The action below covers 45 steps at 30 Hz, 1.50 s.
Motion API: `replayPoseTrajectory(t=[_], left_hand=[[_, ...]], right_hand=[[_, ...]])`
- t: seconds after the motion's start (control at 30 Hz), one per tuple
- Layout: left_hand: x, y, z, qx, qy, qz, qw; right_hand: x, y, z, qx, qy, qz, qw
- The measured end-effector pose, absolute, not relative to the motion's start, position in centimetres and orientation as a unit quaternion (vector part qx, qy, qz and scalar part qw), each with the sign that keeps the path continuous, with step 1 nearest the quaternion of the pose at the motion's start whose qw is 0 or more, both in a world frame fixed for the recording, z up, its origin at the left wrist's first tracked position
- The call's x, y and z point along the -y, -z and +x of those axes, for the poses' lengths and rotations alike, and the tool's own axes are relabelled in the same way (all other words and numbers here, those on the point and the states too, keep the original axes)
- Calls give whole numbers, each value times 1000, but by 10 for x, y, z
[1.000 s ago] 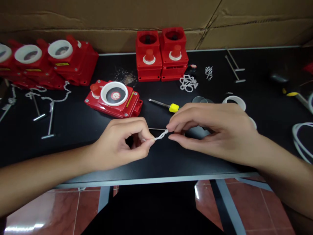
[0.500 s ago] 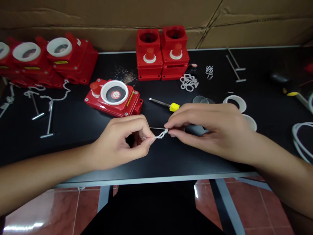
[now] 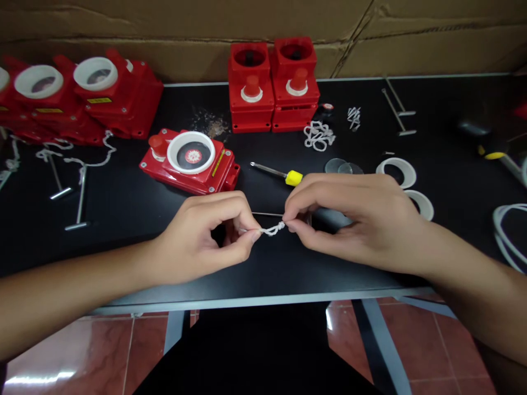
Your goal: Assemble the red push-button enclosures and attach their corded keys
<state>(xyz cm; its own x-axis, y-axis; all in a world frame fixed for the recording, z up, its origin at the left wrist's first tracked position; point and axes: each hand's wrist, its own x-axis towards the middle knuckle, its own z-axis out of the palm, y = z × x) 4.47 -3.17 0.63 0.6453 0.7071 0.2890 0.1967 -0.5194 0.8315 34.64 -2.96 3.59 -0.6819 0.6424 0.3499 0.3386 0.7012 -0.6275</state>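
The left hand (image 3: 214, 236) and right hand (image 3: 358, 222) faced each other above the near edge of the desk (image 3: 230, 282), around its middle. The left had its thumb and forefinger pressed together on a short white string (image 3: 270, 231); the right pinched the other end, just beside a small knot, so the string spanned the gap between them. Behind the string a thin metal rod (image 3: 267, 214) ran crosswise; whether either hand touched it, I could not tell. Beyond the left hand, a red box (image 3: 214, 184) lay face up, with a white ring and a red knob on top. A yellow-handled screwdriver (image 3: 293, 178) lay beyond the right hand, its tip toward that box. Two clear discs (image 3: 338, 166) overlapped to the right of it, followed by two white rings (image 3: 408, 173). Along the far edge stood two red housings (image 3: 252, 112) with round openings, and near them were a heap of white cord (image 3: 319, 136) and a cluster of small screws (image 3: 353, 118). More red boxes (image 3: 140, 104) with white rings filled the far left corner, while loops of white cable (image 3: 503, 233) lay at the right edge.
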Motion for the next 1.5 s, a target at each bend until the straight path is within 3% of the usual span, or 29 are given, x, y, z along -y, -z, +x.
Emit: replayPoseTrajectory(t=[0.57,0.8,1.5], left_hand=[[29,-7,45,-265,-305,831,381],[28,-6,44,-255,-343,818,386],[30,-8,44,-258,-308,836,373]], right_hand=[[34,-26,334,868,-247,-295,314],[31,-24,339,850,-317,-297,297],[33,-31,342,873,-240,-293,308]])
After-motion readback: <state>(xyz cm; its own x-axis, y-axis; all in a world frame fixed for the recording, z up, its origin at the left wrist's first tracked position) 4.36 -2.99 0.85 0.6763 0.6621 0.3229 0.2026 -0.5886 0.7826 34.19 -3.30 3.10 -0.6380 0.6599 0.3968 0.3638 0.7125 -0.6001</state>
